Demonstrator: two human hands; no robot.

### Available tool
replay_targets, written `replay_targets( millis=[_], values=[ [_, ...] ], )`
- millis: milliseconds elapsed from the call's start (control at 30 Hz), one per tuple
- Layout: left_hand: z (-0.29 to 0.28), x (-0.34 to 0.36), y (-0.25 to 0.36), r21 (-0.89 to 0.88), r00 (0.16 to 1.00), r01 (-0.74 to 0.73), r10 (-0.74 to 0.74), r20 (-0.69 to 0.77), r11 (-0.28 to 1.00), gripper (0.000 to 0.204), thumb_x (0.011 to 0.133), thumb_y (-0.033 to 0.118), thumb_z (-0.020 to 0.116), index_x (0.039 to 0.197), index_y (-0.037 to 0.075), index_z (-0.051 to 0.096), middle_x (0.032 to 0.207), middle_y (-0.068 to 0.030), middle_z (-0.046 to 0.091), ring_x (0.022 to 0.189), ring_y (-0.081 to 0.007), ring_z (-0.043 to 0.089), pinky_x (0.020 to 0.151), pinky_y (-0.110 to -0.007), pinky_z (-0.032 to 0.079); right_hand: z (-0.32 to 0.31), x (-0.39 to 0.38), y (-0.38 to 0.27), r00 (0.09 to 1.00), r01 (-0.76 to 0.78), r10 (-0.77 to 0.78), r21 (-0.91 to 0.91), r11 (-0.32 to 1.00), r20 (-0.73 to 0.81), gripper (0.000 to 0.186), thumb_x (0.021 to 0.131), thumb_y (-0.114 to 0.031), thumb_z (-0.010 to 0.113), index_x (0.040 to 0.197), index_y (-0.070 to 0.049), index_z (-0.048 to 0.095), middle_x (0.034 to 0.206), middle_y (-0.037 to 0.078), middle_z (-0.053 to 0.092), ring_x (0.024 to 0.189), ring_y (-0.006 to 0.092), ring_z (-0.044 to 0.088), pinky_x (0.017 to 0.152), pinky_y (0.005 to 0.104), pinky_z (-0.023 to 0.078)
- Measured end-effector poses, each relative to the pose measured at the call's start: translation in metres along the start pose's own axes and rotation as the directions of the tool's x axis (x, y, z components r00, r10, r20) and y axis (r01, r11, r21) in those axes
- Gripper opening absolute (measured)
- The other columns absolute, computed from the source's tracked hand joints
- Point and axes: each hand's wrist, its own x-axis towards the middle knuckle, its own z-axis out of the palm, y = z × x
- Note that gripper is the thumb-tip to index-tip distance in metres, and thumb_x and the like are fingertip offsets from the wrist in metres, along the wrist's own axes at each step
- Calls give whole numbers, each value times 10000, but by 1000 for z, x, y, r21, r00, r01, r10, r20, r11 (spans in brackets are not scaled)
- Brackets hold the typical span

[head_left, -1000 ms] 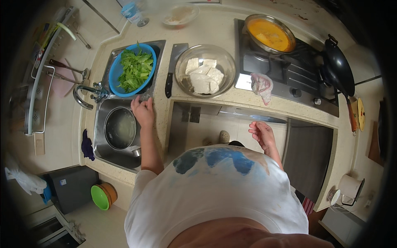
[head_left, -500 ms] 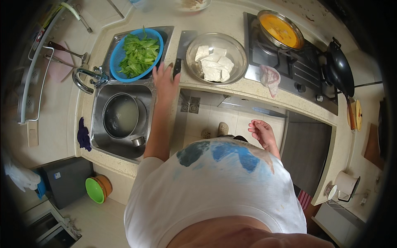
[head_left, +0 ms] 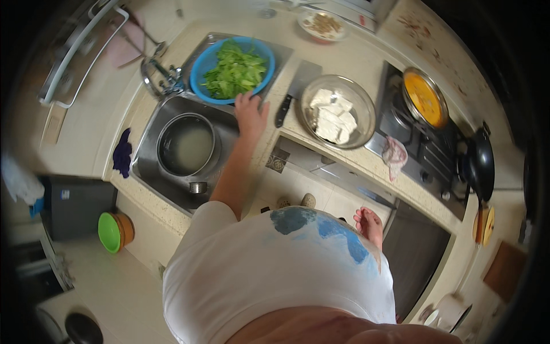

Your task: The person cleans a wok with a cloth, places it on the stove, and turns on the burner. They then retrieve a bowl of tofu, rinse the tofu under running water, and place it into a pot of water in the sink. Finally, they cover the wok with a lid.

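Note:
My left hand [head_left: 251, 117] reaches to the near rim of a blue plastic basket [head_left: 197, 74] full of chopped green leaves [head_left: 232, 71]. Its fingers are apart at the rim; whether they press on it I cannot tell. A cleaver [head_left: 283, 110] with a black handle lies just right of this hand. Beyond it stands a steel bowl [head_left: 366, 123] with white tofu pieces [head_left: 334, 119]. My right hand [head_left: 370, 226] hangs in front of my body, open and empty with fingers loosely bent.
A steel sink [head_left: 172, 192] holds a pot [head_left: 166, 163] of cloudy water and a small metal cup [head_left: 198, 187]. On the stove at right are a pan [head_left: 425, 97] of orange liquid, a pinkish cloth [head_left: 395, 157] and a black wok [head_left: 480, 166]. A plate of food [head_left: 322, 26] sits at the back.
My left hand has come forward to the basket's near rim. The right hand has drawn closer to my body. The whole view has turned, bringing the back plate into sight.

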Motion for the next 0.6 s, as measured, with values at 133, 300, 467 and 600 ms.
replay_targets(
  millis=[133,300,467,600],
  values=[
    [-17,-24,-8,-128,988,45,-62,-140,991,173,743,110,643,628,19,553,717,-139,584,746,-340,554,665,-427,449,4,19,-8,965,133,-127,-11,991,228,195,921,-205,529,1015,-40,576,865,45,639,727,120,629,528,178,480],
    [-64,-43,-12,-30,984,120,-122,-129,992,117,715,36,600,825,5,574,909,-178,571,891,-365,536,740,-431,438,-2,44,-10,962,60,-36,-81,995,272,169,915,-205,540,1001,-66,583,866,43,645,712,133,632,493,183,462],
    [-97,-72,-18,142,984,158,-143,-105,977,525,661,-15,555,1178,41,478,1283,-180,424,1175,-429,382,944,-484,347,13,55,-15,930,61,-25,-86,994,367,163,900,-199,569,1003,-75,592,864,47,654,713,137,630,510,189,464],
    [-128,-111,-34,310,921,382,-386,-52,870,182,698,109,633,875,86,673,1161,-127,542,1155,-376,421,886,-481,388,33,62,-22,887,23,55,-163,986,458,136,894,-186,578,976,-81,604,856,41,656,719,135,623,536,194,464]
  ],
)
